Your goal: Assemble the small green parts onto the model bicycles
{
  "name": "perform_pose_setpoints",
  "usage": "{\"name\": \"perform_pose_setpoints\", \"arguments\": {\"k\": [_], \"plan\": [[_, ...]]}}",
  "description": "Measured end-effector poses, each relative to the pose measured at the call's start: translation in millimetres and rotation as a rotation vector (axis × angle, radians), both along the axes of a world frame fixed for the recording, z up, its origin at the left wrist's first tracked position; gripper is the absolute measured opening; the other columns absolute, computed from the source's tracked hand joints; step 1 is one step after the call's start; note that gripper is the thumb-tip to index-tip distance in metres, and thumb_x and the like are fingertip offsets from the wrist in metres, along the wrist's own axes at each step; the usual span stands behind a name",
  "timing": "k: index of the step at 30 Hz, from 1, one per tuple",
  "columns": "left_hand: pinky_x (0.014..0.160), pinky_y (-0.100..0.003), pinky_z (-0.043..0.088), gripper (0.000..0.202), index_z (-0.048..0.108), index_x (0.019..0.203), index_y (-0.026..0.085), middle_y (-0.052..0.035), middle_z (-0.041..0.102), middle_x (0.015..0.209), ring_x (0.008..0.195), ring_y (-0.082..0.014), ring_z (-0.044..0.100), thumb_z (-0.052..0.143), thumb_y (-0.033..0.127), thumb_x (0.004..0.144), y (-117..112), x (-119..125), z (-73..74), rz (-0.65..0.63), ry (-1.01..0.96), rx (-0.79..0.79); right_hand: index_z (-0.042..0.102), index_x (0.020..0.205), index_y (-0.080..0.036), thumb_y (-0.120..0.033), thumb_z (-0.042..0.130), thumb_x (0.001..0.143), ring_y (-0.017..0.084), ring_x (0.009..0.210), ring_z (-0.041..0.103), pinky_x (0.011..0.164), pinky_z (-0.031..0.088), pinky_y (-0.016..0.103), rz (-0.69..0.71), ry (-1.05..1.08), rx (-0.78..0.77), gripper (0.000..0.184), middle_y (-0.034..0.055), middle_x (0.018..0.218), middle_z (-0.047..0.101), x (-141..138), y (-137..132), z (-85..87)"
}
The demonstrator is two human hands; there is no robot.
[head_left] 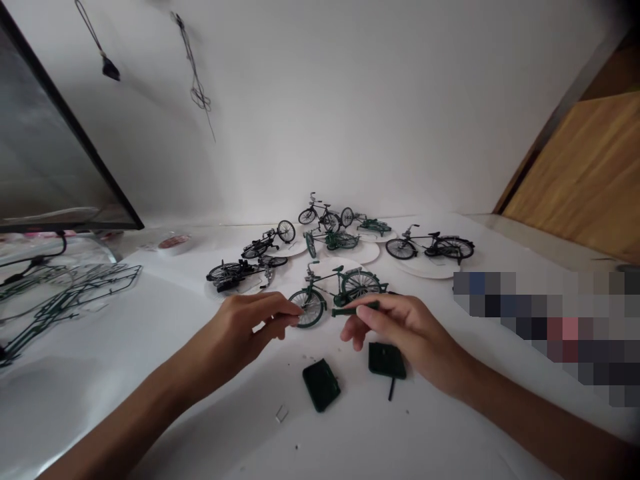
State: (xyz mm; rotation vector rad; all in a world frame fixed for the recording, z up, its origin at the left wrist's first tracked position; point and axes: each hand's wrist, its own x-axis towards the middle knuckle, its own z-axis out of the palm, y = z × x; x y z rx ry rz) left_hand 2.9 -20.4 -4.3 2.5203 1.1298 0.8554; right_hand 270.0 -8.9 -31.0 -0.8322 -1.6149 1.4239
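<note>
A small dark green model bicycle [345, 287] stands in the middle of the white table, its front wheel towards my left hand. My left hand [263, 323] has thumb and fingertips pinched together in front of that wheel's edge; what is between them, if anything, is too small to make out. My right hand [390, 320] grips a short green bar-shaped part [350, 311] between thumb and fingers, just in front of the bicycle. Nearer to me lie a dark green square piece [321, 385] and a second dark green block [386, 360] with a thin dark rod [391, 389] beside it.
Several other model bicycles [430, 247] stand or lie on white discs [367, 252] behind. Green part frames [75, 297] lie at left below a monitor [55, 127]. A small wire-like rectangle [281, 414] lies at the front. A white wall [350, 100] closes the back.
</note>
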Motion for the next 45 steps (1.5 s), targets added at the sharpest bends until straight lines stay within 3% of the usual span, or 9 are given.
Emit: {"name": "perform_pose_setpoints", "arguments": {"k": [4, 9, 22, 29, 37, 45], "plan": [[0.053, -0.019, 0.043, 0.014, 0.067, 0.104, 0.019, -0.0011, 0.069, 0.084, 0.063, -0.0076, 0.058, 0.061, 0.013, 0.093, -3.7, 9.0, -3.0, -0.009, -0.063, 0.207, 0.070, 0.085, -0.018, -0.040, 0.058, 0.096, 0.011, 0.071, 0.065, 0.075, 0.052, 0.026, 0.028, 0.102, -0.143, 0.027, 0.0036, 0.084, 0.075, 0.8, 3.9, -1.2], [0.053, -0.022, 0.041, 0.014, 0.069, 0.100, 0.019, -0.0006, 0.068, 0.079, 0.057, -0.0075, 0.051, 0.066, 0.010, 0.089, -7.9, 13.3, -1.6, -0.006, -0.040, 0.388, 0.072, 0.084, -0.016, -0.039, 0.058, 0.097, 0.012, 0.073, 0.063, 0.076, 0.051, 0.027, 0.077, 0.078, -0.131, 0.030, 0.0047, 0.081, 0.074, -1.1, 3.1, 0.7], [0.054, -0.026, 0.035, 0.014, 0.067, 0.102, 0.019, 0.0008, 0.061, 0.075, 0.060, -0.0097, 0.048, 0.061, 0.011, 0.092, -8.1, 13.8, -3.9, -0.070, 0.076, 0.389, 0.075, 0.081, -0.017, -0.040, 0.056, 0.097, 0.013, 0.075, 0.064, 0.077, 0.050, 0.028, 0.126, -0.082, -0.007, 0.034, 0.0052, 0.080, 0.075, -1.3, 2.4, -0.1], [0.056, -0.024, 0.038, 0.014, 0.066, 0.101, 0.019, 0.0013, 0.064, 0.076, 0.060, -0.0087, 0.050, 0.063, 0.010, 0.091, -7.5, 12.0, -1.2, -0.050, 0.048, 0.449, 0.073, 0.079, -0.015, -0.042, 0.058, 0.095, 0.016, 0.077, 0.066, 0.078, 0.054, 0.032, 0.081, -0.012, -0.080, 0.035, 0.0063, 0.080, 0.074, -1.9, 2.0, -0.6], [0.057, -0.027, 0.036, 0.014, 0.065, 0.102, 0.018, -0.0012, 0.065, 0.080, 0.062, -0.0107, 0.050, 0.062, 0.011, 0.091, -9.9, 13.5, -3.7, -0.097, 0.122, 0.447, 0.076, 0.080, -0.018, -0.043, 0.055, 0.097, 0.014, 0.077, 0.065, 0.079, 0.051, 0.029, 0.140, -0.126, 0.003, 0.037, 0.0050, 0.081, 0.076, -4.3, -0.7, 3.7], [0.056, -0.026, 0.037, 0.017, 0.065, 0.104, 0.019, 0.0002, 0.067, 0.079, 0.061, -0.0099, 0.053, 0.065, 0.011, 0.090, -7.6, 9.1, 1.4, -0.073, 0.127, 0.498, 0.074, 0.078, -0.016, -0.043, 0.059, 0.095, 0.015, 0.078, 0.067, 0.081, 0.055, 0.032, 0.099, -0.021, -0.084, 0.035, 0.0061, 0.080, 0.075, -2.4, 0.0, 2.9]]}}
